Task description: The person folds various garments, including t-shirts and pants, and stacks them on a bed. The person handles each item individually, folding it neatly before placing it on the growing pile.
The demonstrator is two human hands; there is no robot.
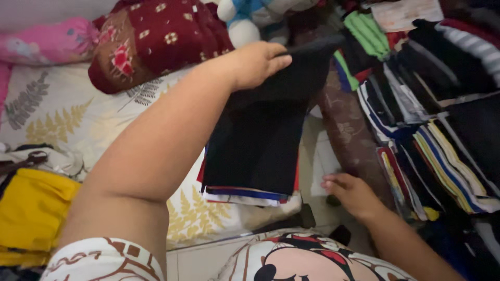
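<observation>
Head view looks down over your arms at a bed and heaps of folded clothes. Your left hand is raised and stretched forward, fingers pinched shut on the upper edge of a black folded cloth garment, which hangs down from that grip. Its lower edge reaches the small stack of folded clothes with red, blue and white edges, lying on the pale bedsheet printed with yellow and grey fern leaves. Your right hand is low and well apart from the left, palm down with fingers loosely spread, beside that stack; it grips nothing, though what it rests on is too dim to tell. Just right of it stand rows of folded striped and dark garments packed edge up. A dark red patterned pillow lies beyond your left forearm, a pink pillow to its left, and a yellow cloth sits at the near left.
</observation>
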